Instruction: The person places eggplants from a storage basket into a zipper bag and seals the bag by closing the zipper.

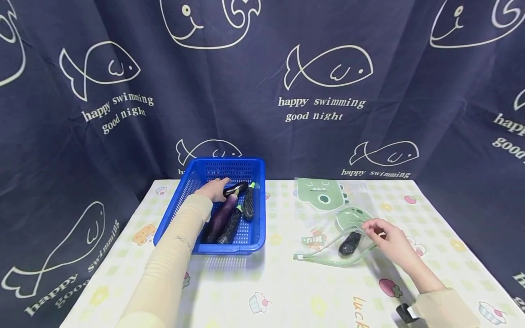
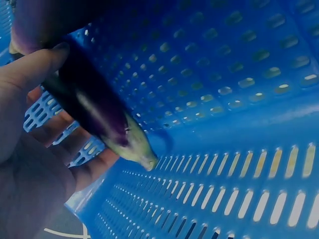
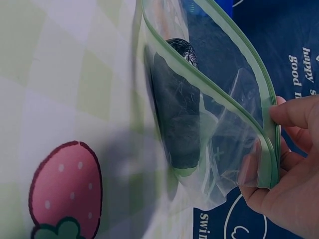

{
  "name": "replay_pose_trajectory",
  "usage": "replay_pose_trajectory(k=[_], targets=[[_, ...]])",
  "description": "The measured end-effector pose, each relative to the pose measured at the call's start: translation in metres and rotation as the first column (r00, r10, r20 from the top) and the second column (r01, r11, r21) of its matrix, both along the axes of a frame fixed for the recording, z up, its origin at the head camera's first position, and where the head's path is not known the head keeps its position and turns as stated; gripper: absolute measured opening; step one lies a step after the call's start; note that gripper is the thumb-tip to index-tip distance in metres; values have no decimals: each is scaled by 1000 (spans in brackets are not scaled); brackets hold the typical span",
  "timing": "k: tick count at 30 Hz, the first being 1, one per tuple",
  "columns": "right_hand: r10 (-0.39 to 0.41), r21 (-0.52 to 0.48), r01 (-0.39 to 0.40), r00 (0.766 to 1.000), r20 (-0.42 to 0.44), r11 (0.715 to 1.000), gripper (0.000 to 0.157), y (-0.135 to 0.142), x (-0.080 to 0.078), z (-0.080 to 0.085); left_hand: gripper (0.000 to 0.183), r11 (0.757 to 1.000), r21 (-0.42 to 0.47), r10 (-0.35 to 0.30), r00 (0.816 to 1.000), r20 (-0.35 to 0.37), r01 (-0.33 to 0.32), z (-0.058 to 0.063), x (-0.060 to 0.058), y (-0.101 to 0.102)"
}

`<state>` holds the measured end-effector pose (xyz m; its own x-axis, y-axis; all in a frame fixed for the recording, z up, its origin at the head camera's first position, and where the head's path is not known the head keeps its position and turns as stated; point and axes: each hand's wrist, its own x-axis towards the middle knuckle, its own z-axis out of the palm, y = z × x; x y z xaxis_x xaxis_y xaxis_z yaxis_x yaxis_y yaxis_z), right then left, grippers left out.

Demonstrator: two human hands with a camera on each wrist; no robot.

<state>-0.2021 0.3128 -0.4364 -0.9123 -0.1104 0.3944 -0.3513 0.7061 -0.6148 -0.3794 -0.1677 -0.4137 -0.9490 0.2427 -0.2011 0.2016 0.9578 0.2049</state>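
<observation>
In the head view my left hand (image 1: pixel 212 189) reaches into a blue plastic basket (image 1: pixel 259 200). Its thumb and fingers curl round a glossy purple eggplant (image 2: pixel 102 107), whose pale green stem end points away from the palm in the left wrist view. Beside it in the basket lie a larger purple eggplant (image 1: pixel 221 221) and two dark, wrinkly-looking vegetables (image 1: pixel 248 203) with green tips. My right hand (image 1: pixel 387 239) pinches the green zip edge of a clear zip bag (image 3: pixel 219 92), its mouth spread apart. A dark vegetable (image 3: pixel 177 109) with a green tip lies inside the bag.
Under everything is a pale checked tablecloth (image 1: pixel 287 296) printed with fruit and cupcakes. Another clear bag with a green dinosaur print (image 1: pixel 320 193) lies flat behind the open one. A navy curtain (image 1: pixel 254 91) with fish drawings hangs close behind the table.
</observation>
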Motion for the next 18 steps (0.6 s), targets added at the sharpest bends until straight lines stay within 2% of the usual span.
replay_pose_trajectory(k=[6, 13, 18], targets=[[-7, -2, 7, 1000, 12, 1000, 9, -1, -1, -1, 58, 997, -21, -76, 997, -30, 75, -5, 0, 0], [-7, -5, 7, 1000, 21, 1000, 8, -1, -1, 0, 57, 994, -33, -108, 991, -83, 105, -3, 0, 1], [-10, -2, 10, 1000, 27, 1000, 8, -2, -1, 0, 53, 992, -43, -119, 987, -110, 115, -7, -4, 1]])
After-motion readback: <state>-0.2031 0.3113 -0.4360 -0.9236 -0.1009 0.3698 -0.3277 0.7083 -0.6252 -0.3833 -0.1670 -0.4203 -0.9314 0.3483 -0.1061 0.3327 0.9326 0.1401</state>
